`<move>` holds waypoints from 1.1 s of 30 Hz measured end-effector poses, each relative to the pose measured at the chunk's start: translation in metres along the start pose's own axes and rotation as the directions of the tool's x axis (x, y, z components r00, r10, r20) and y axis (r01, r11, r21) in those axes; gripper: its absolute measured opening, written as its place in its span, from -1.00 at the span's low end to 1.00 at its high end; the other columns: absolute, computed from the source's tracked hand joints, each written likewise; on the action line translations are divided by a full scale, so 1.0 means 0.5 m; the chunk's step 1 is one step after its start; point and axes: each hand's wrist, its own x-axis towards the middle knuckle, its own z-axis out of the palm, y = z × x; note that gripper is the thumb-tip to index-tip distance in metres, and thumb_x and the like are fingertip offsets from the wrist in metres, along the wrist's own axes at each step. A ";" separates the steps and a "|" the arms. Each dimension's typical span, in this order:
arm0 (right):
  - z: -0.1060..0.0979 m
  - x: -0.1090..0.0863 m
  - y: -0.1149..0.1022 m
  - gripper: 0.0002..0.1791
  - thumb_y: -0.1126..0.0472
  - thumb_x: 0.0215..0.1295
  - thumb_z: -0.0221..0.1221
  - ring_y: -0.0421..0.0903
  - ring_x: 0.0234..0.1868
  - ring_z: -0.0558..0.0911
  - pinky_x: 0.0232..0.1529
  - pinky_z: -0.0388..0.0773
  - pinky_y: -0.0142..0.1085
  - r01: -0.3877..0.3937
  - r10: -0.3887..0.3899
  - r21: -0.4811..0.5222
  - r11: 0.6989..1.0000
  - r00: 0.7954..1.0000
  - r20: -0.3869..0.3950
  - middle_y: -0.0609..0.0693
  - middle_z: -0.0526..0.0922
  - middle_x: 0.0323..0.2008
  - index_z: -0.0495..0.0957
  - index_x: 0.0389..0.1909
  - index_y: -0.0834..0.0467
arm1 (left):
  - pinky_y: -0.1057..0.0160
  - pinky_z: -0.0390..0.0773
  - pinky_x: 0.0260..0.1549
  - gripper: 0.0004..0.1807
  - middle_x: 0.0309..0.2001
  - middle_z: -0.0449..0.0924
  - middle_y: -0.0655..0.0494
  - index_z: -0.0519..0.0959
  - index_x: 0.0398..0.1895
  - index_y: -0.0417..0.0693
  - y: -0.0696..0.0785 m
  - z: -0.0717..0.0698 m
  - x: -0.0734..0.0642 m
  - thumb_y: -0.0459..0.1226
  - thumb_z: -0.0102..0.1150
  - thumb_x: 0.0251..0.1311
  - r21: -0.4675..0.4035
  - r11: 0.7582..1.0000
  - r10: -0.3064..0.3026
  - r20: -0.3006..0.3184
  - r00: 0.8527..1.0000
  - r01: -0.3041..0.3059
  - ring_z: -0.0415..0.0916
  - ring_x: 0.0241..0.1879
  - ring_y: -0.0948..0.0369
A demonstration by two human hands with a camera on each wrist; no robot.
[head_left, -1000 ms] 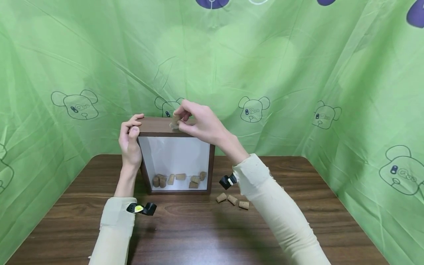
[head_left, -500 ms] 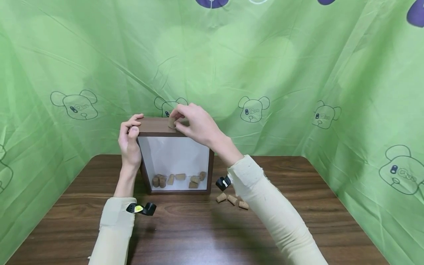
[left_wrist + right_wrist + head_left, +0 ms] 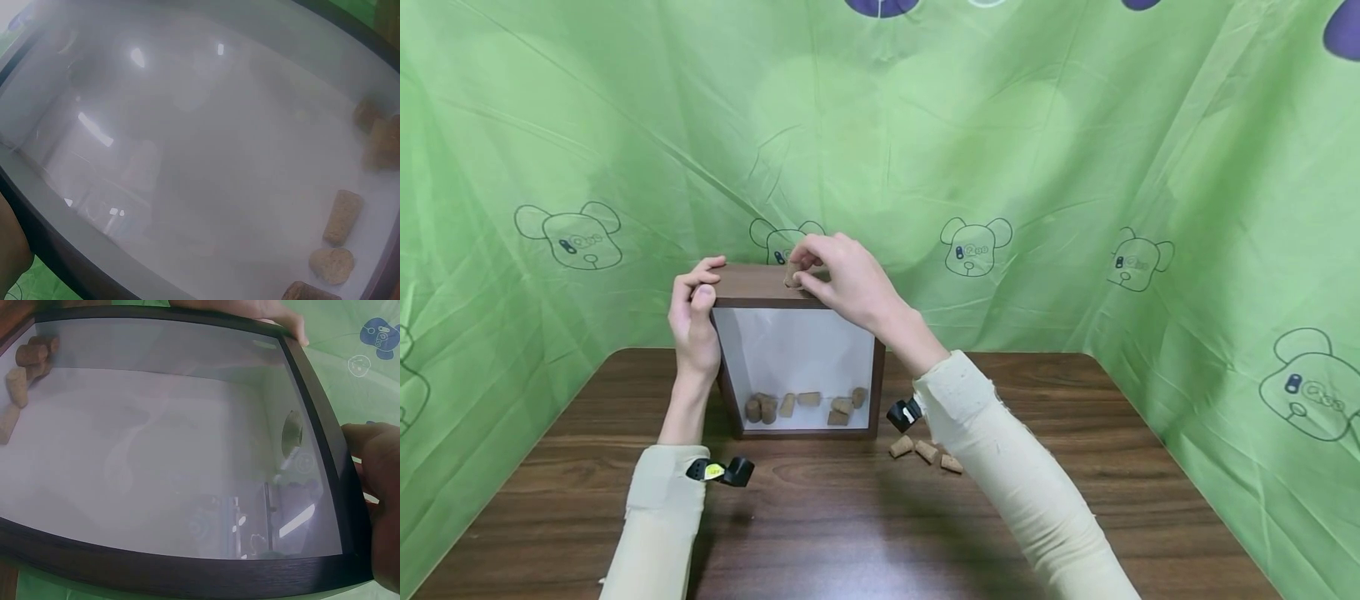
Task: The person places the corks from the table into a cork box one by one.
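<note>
Pinching the cork (image 3: 791,275) between thumb and fingers of my right hand (image 3: 846,279), right at the hole (image 3: 292,434) in the top of the box (image 3: 748,282)! How far in it sits, I can't tell. My left hand (image 3: 696,321) grips the upper corner. Release off-centre and it could tip and roll off the smooth top; push too hard and this upright box might rock. Great textures: grainy, stubby inner corks (image 3: 808,400), glossy clear pane (image 3: 297,522), dark woodgrain, three spare corks (image 3: 927,451) on the table (image 3: 820,517).
</note>
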 end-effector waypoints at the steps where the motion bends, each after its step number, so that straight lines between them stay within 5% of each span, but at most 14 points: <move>1: 0.000 0.000 0.000 -0.86 0.16 0.30 0.28 -0.27 -0.13 0.62 0.08 0.39 -0.31 0.000 0.000 -0.008 1.000 1.000 -0.002 -0.22 0.74 -0.26 0.61 -0.15 0.04 | 0.21 0.22 0.32 -0.80 0.09 0.59 -0.26 0.53 -0.20 -0.21 0.000 0.000 0.000 -0.28 -0.05 0.30 0.000 1.000 0.000 0.001 1.000 0.000 0.43 0.25 -0.02; 17: -0.003 -0.009 0.006 -0.79 0.13 0.30 0.28 -0.14 -0.13 0.62 0.05 0.42 -0.30 -0.023 0.024 0.009 1.000 0.998 -0.052 -0.10 0.72 -0.23 0.64 -0.12 0.13 | 0.20 0.22 0.33 -0.78 0.08 0.62 -0.13 0.53 -0.18 -0.25 0.005 0.008 -0.001 -0.27 -0.03 0.30 -0.016 1.000 0.001 0.013 1.000 -0.001 0.43 0.25 -0.01; 24: -0.008 -0.028 0.010 -0.82 0.21 0.31 0.25 -0.15 -0.13 0.57 0.04 0.47 -0.23 0.015 -0.001 0.107 0.994 0.992 -0.125 -0.06 0.70 -0.22 0.63 -0.12 0.18 | 0.20 0.21 0.33 -0.78 0.09 0.60 -0.20 0.53 -0.18 -0.23 0.004 0.010 -0.002 -0.26 -0.03 0.30 -0.014 1.000 0.007 0.010 1.000 -0.006 0.43 0.25 -0.03; 33: -0.034 -0.077 0.002 -0.82 0.19 0.29 0.27 -0.17 -0.09 0.59 0.07 0.49 -0.31 -0.040 0.081 0.205 0.978 0.977 -0.196 -0.06 0.72 -0.19 0.65 -0.13 0.16 | 0.18 0.20 0.34 -0.80 0.09 0.60 -0.22 0.54 -0.18 -0.18 0.000 0.009 0.002 -0.24 -0.01 0.31 -0.014 1.000 0.011 0.013 1.000 -0.011 0.43 0.24 -0.04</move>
